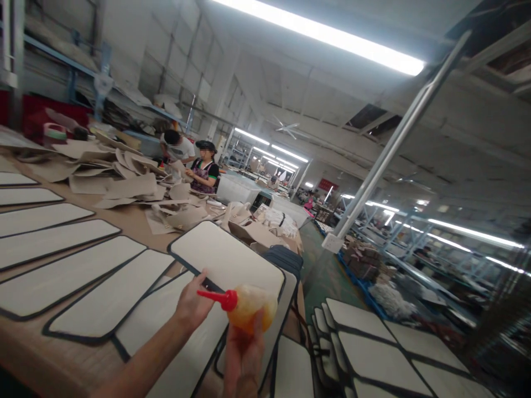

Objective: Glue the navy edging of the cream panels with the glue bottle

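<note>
My right hand (244, 354) is wrapped around a squeeze bottle (255, 307) with amber liquid in it. The bottle lies tilted on its side, its red nozzle (213, 297) pointing left. Just left of the nozzle, my left hand (193, 304) grips the near edge of a cream panel (228, 257) with a dark border, raised at a slant above the others. Part of that panel is hidden behind the bottle. Beneath both hands lie more bordered panels (186, 326), overlapping one another.
Similar panels (78, 276) are fanned across the table's left side, with loose beige pieces (128, 182) heaped behind. Stacked panels (381, 354) stand at lower right. A metal post (385, 155) rises on the right. Two people (203, 171) work farther back.
</note>
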`<state>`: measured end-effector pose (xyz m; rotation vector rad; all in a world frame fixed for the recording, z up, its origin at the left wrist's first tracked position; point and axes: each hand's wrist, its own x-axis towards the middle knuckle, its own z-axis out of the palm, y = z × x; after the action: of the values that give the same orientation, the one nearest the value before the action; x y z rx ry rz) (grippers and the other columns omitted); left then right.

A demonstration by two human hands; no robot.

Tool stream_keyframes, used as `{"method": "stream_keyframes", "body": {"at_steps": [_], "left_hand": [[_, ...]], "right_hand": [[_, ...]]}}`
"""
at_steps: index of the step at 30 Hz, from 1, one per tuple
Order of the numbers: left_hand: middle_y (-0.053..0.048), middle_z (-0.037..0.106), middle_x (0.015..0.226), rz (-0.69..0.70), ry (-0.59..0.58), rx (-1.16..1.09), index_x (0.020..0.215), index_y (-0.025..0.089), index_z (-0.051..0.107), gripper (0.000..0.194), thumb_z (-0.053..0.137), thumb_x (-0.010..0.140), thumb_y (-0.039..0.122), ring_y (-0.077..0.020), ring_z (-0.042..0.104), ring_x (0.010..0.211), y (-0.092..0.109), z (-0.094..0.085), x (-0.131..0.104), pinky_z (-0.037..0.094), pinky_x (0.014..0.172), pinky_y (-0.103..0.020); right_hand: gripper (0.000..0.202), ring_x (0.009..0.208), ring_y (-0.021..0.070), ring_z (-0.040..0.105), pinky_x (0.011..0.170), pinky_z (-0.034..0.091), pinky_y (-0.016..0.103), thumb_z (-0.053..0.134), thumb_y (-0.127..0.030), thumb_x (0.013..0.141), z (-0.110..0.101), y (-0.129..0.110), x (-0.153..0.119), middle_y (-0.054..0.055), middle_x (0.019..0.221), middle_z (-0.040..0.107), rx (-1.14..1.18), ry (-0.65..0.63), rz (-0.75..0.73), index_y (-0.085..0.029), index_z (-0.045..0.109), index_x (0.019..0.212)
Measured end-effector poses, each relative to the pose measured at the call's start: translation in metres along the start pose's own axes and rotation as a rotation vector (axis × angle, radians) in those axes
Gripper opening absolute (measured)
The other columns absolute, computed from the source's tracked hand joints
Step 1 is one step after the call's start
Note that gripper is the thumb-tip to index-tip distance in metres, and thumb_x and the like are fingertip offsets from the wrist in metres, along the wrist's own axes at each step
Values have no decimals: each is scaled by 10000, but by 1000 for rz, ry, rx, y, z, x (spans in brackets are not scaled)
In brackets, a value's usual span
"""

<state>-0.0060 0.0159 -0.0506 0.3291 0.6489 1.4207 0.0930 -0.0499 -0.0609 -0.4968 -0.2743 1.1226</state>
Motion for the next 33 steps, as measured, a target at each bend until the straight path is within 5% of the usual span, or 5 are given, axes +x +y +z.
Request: {"method": "stream_keyframes", "body": {"at_steps": [6, 9, 17, 24, 33], "left_hand": [[-68, 677, 1052, -266, -274, 218, 1011, 204, 626, 328, 742, 710, 263, -252, 676, 854, 24, -54, -33, 530, 749, -343], [-63, 689, 807, -87, -261, 610, 1033, 172, 649, 439, 792, 645, 322, -177, 630, 612, 60, -70, -28, 463, 531, -238], [-157, 526, 1337, 772, -585, 1651, 1285, 144, 534, 672, 698, 666, 351, -319, 476, 1214, 116, 34, 33, 339, 1025, -409], [-36, 714, 981, 372, -1014, 1653, 1097, 144, 696, 447, 686, 691, 331, -253, 633, 910, 107, 62, 55, 445, 743, -223], [-42, 685, 1040, 157, -1018, 1474, 1159, 124, 665, 567, 699, 666, 402, -263, 567, 1031, 127, 16, 57, 412, 844, -220]], "right_hand": [[442, 807, 167, 680, 724, 557, 218, 906, -426, 406, -3, -27, 10, 2, 799, 728, 46, 19, 15, -246, 725, 766], [456, 757, 163, 684, 739, 561, 230, 924, -371, 374, -6, -40, 6, -1, 843, 730, 66, 32, 81, -248, 726, 766], [318, 786, 175, 689, 746, 571, 284, 849, -376, 590, -25, -34, -14, 1, 853, 729, 22, -125, 162, -280, 725, 866], [335, 825, 196, 690, 759, 566, 296, 828, -399, 622, -27, -42, -30, 26, 918, 726, 24, -174, 213, -268, 721, 911], [359, 881, 160, 678, 778, 562, 259, 797, -445, 657, -57, -108, -7, -13, 983, 718, -128, 13, -139, -293, 696, 967]]}}
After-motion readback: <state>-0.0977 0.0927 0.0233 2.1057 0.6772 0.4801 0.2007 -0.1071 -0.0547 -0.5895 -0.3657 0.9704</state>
